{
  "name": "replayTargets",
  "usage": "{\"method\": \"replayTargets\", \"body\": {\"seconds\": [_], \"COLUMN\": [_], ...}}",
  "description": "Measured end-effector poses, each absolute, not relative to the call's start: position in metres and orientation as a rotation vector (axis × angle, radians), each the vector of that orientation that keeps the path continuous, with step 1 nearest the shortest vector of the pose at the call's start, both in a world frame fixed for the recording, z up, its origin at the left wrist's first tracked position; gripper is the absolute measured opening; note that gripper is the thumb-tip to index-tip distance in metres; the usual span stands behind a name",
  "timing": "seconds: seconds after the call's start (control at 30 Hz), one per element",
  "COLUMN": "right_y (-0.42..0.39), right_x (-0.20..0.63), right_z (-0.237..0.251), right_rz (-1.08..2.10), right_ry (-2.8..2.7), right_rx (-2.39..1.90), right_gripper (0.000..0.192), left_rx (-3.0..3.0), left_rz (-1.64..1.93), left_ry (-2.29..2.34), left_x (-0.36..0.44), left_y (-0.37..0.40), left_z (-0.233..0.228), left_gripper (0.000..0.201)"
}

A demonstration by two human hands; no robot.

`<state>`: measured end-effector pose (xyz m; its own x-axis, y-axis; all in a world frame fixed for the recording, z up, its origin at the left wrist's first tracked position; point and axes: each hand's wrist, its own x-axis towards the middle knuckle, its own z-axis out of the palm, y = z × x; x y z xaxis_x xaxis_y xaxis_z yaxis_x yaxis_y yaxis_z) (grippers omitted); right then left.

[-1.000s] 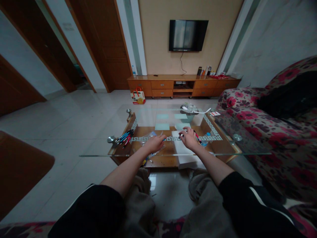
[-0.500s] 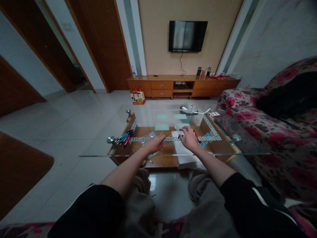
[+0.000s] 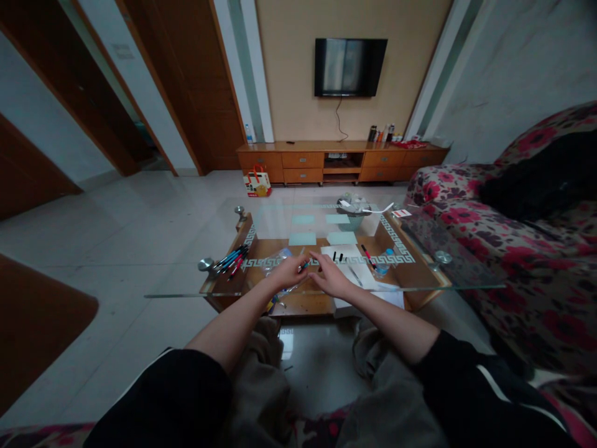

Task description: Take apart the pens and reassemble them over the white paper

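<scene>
On the glass tabletop [image 3: 420, 287], well to the left of the white paper [image 3: 347, 261], a bundle of red and blue pens [image 3: 232, 259] lies untouched near the metal corner knob. Nearer the white paper, our left hand [image 3: 290, 272] rests on a clear plastic bag [image 3: 278, 261], fingers curled narrow around a thin blue pen [image 3: 304, 265] whose tip points toward the sheet. Our right hand [image 3: 332, 278] now sits just left of the white paper's near corner, fingers loosely bent and meeting the left hand at the pen; we cannot tell whether it grips the pen or only touches it. A second ago this hand lay flat on top of the sheet, so it has slid off leftward, and the paper now shows bare with two small black caps [image 3: 337, 256] at its far edge. We judge that the work has passed from the sheet to the pen held between both hands. Right of the white paper lie a red pen [image 3: 368, 253] and a blue bottle cap [image 3: 390, 252]. Beyond it stands a small green basket [image 3: 353, 221].
</scene>
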<state>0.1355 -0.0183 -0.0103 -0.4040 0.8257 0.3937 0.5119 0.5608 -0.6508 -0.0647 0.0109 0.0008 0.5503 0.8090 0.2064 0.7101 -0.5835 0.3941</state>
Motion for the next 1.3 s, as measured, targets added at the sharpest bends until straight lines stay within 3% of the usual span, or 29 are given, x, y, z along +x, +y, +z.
{"method": "replayTargets", "body": {"seconds": [0.5, 0.73, 1.3], "right_y": [0.004, 0.005, 0.019], "right_x": [0.147, 0.152, 0.124], "right_z": [-0.025, -0.021, -0.015], "right_rz": [0.603, 0.649, 0.293], "right_ry": [-1.806, -1.853, -2.386], "right_rx": [-1.264, -1.339, -1.683], "right_gripper": [0.046, 0.016, 0.025], "left_rx": [2.581, 2.623, 2.582], "left_rz": [0.479, 0.466, 0.369], "left_ry": [1.284, 1.347, 1.532], "left_x": [-0.069, -0.071, -0.076], "left_y": [0.014, 0.014, 0.013], "left_z": [-0.007, -0.008, -0.004], "left_gripper": [0.022, 0.019, 0.021]}}
